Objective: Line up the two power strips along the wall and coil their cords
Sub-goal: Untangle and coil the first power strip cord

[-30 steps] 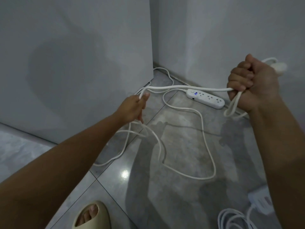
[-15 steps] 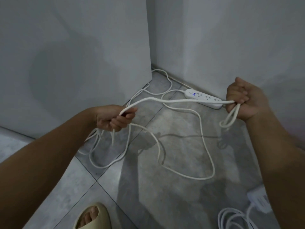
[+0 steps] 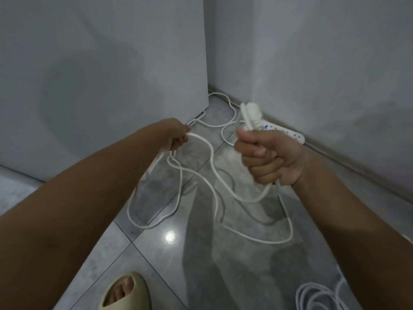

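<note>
Both grips, left hand [image 3: 176, 136] and right hand [image 3: 269, 158], clenched on cord [image 3: 212, 166] above floor loops, sandal [image 3: 125, 291] nearby.

No readable text, label or number anywhere. Only a small blue light on the power strip [image 3: 288, 133], too blurred to read.

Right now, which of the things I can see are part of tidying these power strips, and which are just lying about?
Part of the job:
- power strip by the wall
- loose cord, gripped in the left hand and right hand
- plug sticking up from the right fist
- coiled cord at bottom right

Just there:
- sandal
- cabinet
</note>
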Action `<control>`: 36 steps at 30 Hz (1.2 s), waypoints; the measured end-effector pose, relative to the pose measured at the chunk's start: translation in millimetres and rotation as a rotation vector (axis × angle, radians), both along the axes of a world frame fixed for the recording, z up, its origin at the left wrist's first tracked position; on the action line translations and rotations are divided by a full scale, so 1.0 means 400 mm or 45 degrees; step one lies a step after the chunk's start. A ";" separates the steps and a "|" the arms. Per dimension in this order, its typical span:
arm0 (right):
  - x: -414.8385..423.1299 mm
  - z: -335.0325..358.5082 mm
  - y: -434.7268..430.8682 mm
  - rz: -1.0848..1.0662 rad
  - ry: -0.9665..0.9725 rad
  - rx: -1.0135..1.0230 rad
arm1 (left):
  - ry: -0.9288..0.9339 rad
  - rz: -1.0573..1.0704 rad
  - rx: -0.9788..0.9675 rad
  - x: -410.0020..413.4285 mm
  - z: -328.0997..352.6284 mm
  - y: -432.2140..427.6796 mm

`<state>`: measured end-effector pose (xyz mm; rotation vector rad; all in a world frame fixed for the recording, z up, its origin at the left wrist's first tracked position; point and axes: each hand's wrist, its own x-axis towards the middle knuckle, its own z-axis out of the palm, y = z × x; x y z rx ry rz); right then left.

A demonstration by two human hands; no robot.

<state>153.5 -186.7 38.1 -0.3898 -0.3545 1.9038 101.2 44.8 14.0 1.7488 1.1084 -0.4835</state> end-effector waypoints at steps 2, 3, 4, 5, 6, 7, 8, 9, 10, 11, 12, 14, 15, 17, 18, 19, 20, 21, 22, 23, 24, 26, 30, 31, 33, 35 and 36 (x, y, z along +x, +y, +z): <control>-0.046 -0.032 0.025 -0.043 -0.103 -0.020 | -0.111 0.323 -0.385 0.008 0.003 0.007; -0.067 -0.053 0.037 -0.088 -0.092 -0.039 | -0.168 0.419 -0.505 0.010 0.006 0.005; -0.087 -0.076 0.048 -0.153 -0.055 -0.074 | -0.227 0.494 -0.592 0.011 0.013 -0.001; -0.105 -0.101 0.058 -0.234 -0.009 -0.127 | -0.300 0.566 -0.647 0.013 0.021 -0.012; -0.119 -0.129 0.064 -0.327 0.046 -0.188 | -0.390 0.628 -0.677 0.018 0.028 -0.025; -0.130 -0.154 0.067 -0.422 0.111 -0.253 | -0.478 0.677 -0.693 0.022 0.037 -0.041; -0.138 -0.178 0.068 -0.505 0.181 -0.320 | -0.561 0.705 -0.667 0.025 0.046 -0.057; -0.145 -0.198 0.065 -0.570 0.235 -0.388 | -0.645 0.695 -0.570 0.027 0.050 -0.072; -0.151 -0.215 0.062 -0.616 0.246 -0.458 | -0.722 0.638 -0.396 0.027 0.052 -0.083; -0.156 -0.228 0.058 -0.645 0.203 -0.526 | -0.768 0.540 -0.186 0.024 0.057 -0.094; -0.163 -0.237 0.054 -0.656 0.126 -0.583 | -0.797 0.421 0.002 0.017 0.064 -0.105; -0.173 -0.244 0.053 -0.653 -0.007 -0.636 | -0.859 0.206 0.198 0.002 0.080 -0.130; -0.175 -0.241 0.057 -0.657 -0.017 -0.620 | -0.885 0.132 0.235 -0.005 0.086 -0.143; -0.169 -0.225 0.079 -0.687 0.080 -0.528 | -0.904 0.041 0.277 -0.017 0.081 -0.170; -0.163 -0.211 0.095 -0.710 0.124 -0.501 | -0.893 0.002 0.315 -0.022 0.069 -0.181; -0.156 -0.198 0.109 -0.749 0.126 -0.513 | -0.881 -0.038 0.361 -0.028 0.053 -0.190; -0.147 -0.186 0.120 -0.795 0.093 -0.555 | -0.874 -0.071 0.403 -0.032 0.039 -0.194; -0.139 -0.178 0.127 -0.835 0.039 -0.603 | -0.868 -0.091 0.447 -0.036 0.031 -0.192; -0.133 -0.174 0.127 -0.861 -0.021 -0.641 | -0.857 -0.115 0.498 -0.039 0.029 -0.183; -0.129 -0.175 0.123 -0.875 -0.079 -0.677 | -0.842 -0.145 0.551 -0.041 0.033 -0.170; -0.125 -0.183 0.115 -0.883 -0.122 -0.717 | -0.826 -0.189 0.595 -0.043 0.040 -0.153; -0.119 -0.200 0.096 -0.896 -0.166 -0.781 | -0.763 -0.303 0.594 -0.048 0.056 -0.117; -0.090 -0.213 0.063 -1.003 -0.336 -0.831 | -0.564 -0.426 -0.077 -0.077 0.075 -0.025; -0.074 -0.215 0.051 -1.045 -0.415 -0.847 | -0.523 -0.434 -0.247 -0.085 0.078 0.004; -0.031 -0.219 0.018 -1.139 -0.518 -0.882 | -0.431 -0.452 -0.417 -0.110 0.090 0.065; 0.026 -0.220 -0.029 -1.250 -0.486 -0.914 | -0.326 -0.493 -0.474 -0.145 0.110 0.114; 0.058 -0.220 -0.057 -1.311 -0.435 -0.920 | -0.258 -0.553 -0.459 -0.164 0.120 0.127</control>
